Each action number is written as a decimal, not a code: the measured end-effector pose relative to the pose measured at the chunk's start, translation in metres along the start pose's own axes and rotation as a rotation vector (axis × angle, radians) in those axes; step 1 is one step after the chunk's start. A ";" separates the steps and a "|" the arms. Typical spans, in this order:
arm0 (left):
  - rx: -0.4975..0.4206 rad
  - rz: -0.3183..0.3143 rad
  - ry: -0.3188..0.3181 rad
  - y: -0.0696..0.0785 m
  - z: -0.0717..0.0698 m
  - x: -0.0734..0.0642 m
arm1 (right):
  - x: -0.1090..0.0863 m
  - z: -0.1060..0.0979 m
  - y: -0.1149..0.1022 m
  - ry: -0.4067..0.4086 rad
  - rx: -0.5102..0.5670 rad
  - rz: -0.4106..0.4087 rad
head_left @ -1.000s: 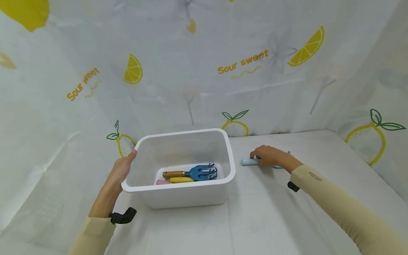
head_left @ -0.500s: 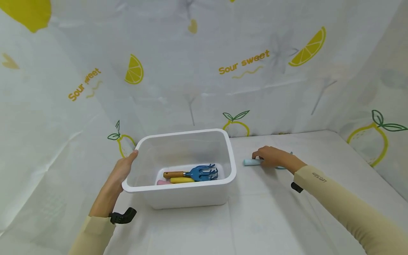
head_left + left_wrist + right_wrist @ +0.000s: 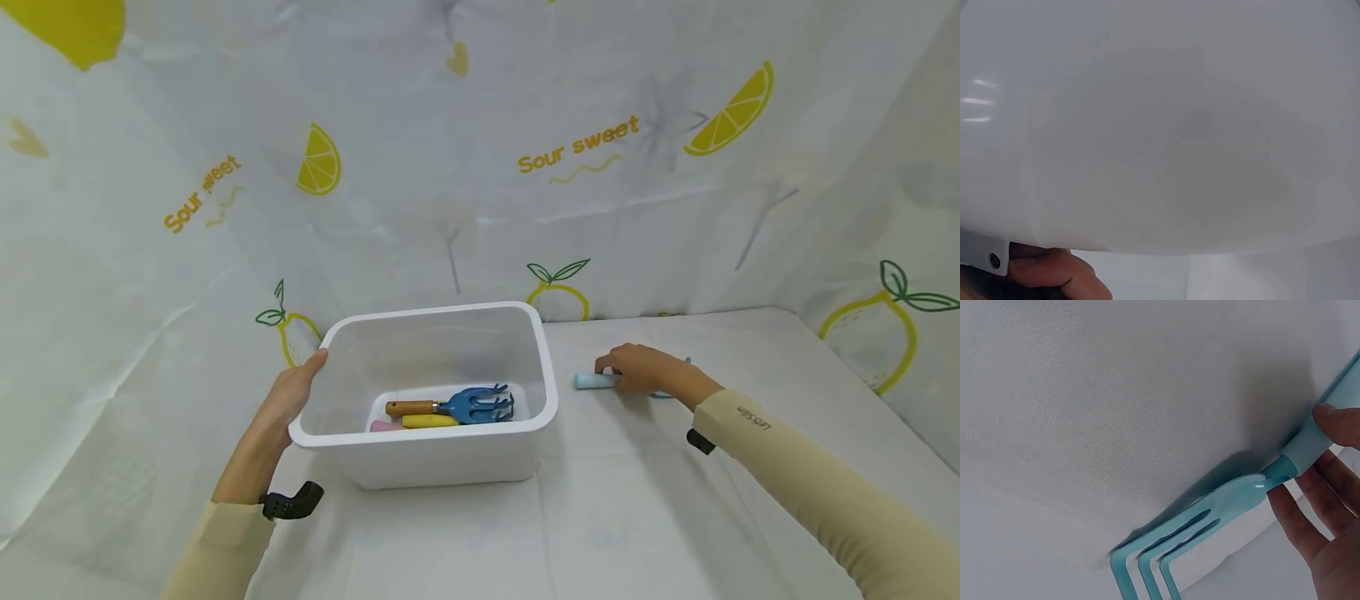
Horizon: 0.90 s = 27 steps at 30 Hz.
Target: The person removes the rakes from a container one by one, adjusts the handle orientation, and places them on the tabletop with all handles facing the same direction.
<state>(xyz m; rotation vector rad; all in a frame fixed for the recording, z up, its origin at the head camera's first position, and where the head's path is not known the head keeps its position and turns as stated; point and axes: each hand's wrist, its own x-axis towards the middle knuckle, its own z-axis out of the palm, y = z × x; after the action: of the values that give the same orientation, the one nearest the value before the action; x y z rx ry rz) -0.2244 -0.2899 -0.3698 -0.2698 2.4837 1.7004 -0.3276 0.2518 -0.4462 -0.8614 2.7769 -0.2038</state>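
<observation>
My left hand [image 3: 283, 402] holds the left end of a white plastic bin [image 3: 442, 463], with the thumb at its rim. In the left wrist view the bin wall [image 3: 1166, 150] fills most of the picture, and part of my hand [image 3: 1063, 275] shows below its edge. To the right of the bin, my right hand [image 3: 641, 371] grips a light-blue hand rake [image 3: 591, 381] by the handle. The right wrist view shows the rake [image 3: 1235, 495] with bent tines and my thumb and fingers [image 3: 1313, 534] about its handle. It lies on or close to the white cloth.
In the bin lie a blue hand rake [image 3: 471, 407] with a wooden handle, a yellow handle [image 3: 430, 421] and a pink piece [image 3: 385, 426]. The bin's front wall hides part of these. A lemon-printed sheet [image 3: 420, 192] hangs behind the white-covered table [image 3: 637, 517].
The head view has shifted slightly. Otherwise both hands, the bin and the light-blue rake stay nearly where they were.
</observation>
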 end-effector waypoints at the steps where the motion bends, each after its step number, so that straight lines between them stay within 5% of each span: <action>1: -0.002 0.000 -0.004 0.000 0.000 0.000 | 0.000 -0.001 -0.001 0.000 0.000 0.002; 10: -0.024 -0.013 -0.011 -0.002 -0.002 0.003 | -0.002 -0.022 -0.012 0.064 0.054 -0.005; 17: -0.040 -0.013 -0.009 -0.001 -0.002 0.003 | 0.002 -0.074 -0.039 0.256 0.070 -0.101; 27: -0.016 -0.006 0.002 -0.001 -0.002 0.002 | 0.007 -0.134 -0.089 0.337 0.002 -0.217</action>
<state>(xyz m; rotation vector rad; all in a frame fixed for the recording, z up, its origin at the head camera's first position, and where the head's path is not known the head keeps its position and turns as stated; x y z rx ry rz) -0.2257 -0.2921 -0.3706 -0.2794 2.4689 1.7196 -0.3196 0.1833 -0.3001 -1.2310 2.9785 -0.4249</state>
